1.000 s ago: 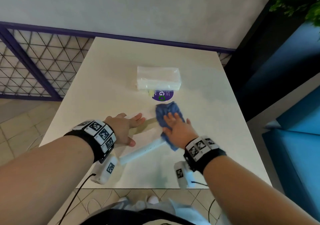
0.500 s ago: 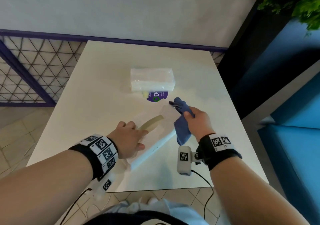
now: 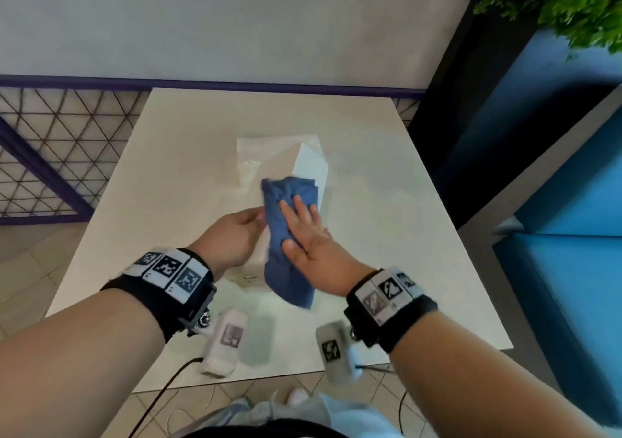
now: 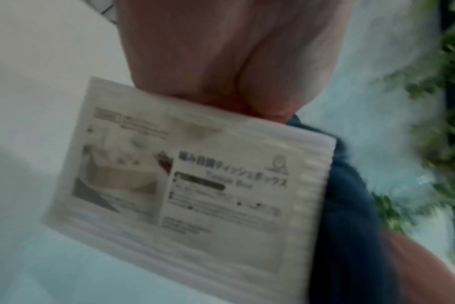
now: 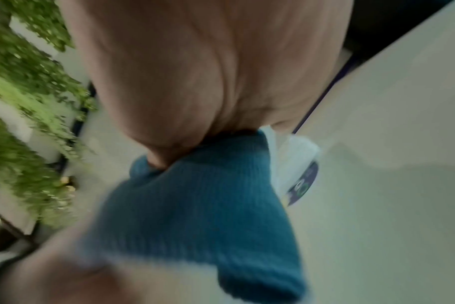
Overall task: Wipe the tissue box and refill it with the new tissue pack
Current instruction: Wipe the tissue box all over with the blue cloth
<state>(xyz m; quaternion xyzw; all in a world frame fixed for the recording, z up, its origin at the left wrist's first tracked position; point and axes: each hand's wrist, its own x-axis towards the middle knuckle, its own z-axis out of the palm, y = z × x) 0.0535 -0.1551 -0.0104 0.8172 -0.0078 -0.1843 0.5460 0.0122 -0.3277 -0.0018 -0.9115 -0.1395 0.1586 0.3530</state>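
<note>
My left hand [image 3: 250,220] grips the long white tissue box [image 3: 308,168] from the left and holds it tilted over the white table [image 3: 370,235]. In the left wrist view the box's labelled end [image 4: 195,185] faces the camera below my palm. My right hand [image 3: 299,215] lies flat on the blue cloth [image 3: 286,235] and presses it against the box's upper right side with straight fingers. The cloth [image 5: 195,205] hangs down past the box's near end. The clear-wrapped tissue pack [image 3: 262,155] lies on the table behind the box, partly hidden by it.
A purple-framed mesh railing [image 3: 50,155] runs along the table's left and far sides. A dark post [image 3: 454,134], a green plant [image 3: 572,6] and blue seats [image 3: 572,269] stand to the right. Tiled floor shows below the table's near edge.
The box was lying on the table; my left hand now holds it raised and turned lengthwise away from me. My right hand brought the cloth from the box's far end onto its side.
</note>
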